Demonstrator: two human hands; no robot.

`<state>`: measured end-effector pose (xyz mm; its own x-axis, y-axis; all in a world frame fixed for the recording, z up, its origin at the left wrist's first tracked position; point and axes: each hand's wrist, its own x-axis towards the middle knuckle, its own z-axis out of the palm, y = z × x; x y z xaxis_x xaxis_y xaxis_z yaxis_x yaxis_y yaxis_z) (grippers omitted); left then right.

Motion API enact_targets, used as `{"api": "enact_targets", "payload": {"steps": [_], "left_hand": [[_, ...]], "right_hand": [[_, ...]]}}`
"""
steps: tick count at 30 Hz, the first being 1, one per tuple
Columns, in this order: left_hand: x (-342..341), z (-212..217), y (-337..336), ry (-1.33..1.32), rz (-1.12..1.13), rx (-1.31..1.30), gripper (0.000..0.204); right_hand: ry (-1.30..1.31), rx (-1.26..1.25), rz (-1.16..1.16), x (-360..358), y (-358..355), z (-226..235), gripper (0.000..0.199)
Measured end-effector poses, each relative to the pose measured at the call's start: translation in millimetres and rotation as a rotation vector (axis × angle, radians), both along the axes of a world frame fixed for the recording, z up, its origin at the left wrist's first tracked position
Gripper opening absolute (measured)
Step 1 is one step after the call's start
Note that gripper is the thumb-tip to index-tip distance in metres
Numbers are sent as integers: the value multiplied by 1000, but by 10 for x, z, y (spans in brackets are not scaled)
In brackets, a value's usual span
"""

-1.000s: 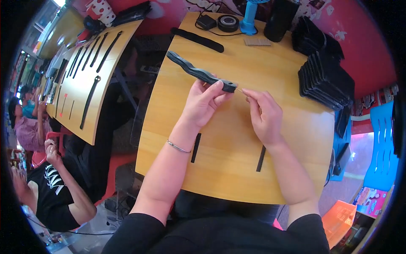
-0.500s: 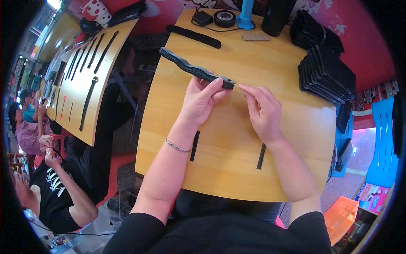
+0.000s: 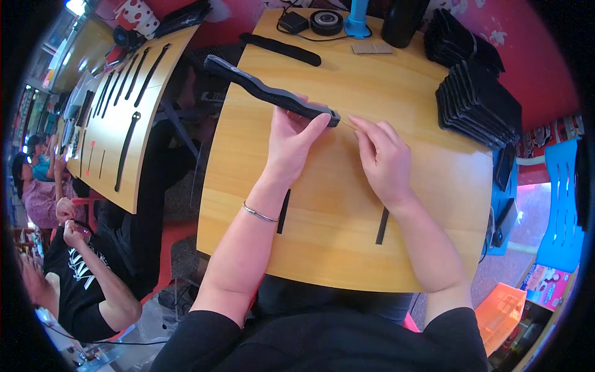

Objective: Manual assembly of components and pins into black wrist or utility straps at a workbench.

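My left hand [image 3: 291, 142] grips the near end of a long black strap-like piece [image 3: 266, 93] that stretches up and to the left over the wooden table [image 3: 347, 242]. My right hand [image 3: 384, 158] sits just right of that end, fingertips pinched together as if on a thin thread or needle, too fine to make out. A silver bracelet circles my left wrist. Two short black strips lie on the table: one [image 3: 284, 212] beside my left forearm, one [image 3: 382, 225] beside my right.
A stack of black pieces [image 3: 477, 102] stands at the table's right. At the far edge are another black strap [image 3: 282, 48], a tape roll [image 3: 326, 22], a blue stand [image 3: 358, 18] and a dark cylinder [image 3: 403, 22]. A second table [image 3: 118, 105] at left holds several straps; people sit lower left.
The strap and both hands have shifted slightly; my right hand's fingertips have drawn a little away from the strap's end. The grip is unchanged.
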<state>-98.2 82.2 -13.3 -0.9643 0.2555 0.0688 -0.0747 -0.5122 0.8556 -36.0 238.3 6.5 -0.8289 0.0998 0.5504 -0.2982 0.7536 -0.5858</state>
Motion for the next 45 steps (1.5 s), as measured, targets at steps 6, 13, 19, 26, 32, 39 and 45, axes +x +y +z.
{"api": "enact_targets", "payload": {"steps": [6,13,19,26,32,39,45], "left_hand": [[22,13,17,23,12,-51,43],[33,-5,-7,112,50,-145,47],[30,37,37,-69,29,-35,44],[39,0,25,220,47,-175,43],[45,39,6,-119,-29,-57,35],[30,26,-13,-129,-62,-15,40],[46,12,16,-46,-13,-94,45]], "right_hand": [[-40,-8,20,11,-5,-13,25],[-62,102,48,44,-17,18,25],[-153,-232,104,-2,21,-46,26],[-131,30,26,28,-29,14,26],[-124,-23,79,38,-26,48,26],[-164,-91,76,31,-32,27,28],[-142,-254,105,1,-25,-16,30]]}}
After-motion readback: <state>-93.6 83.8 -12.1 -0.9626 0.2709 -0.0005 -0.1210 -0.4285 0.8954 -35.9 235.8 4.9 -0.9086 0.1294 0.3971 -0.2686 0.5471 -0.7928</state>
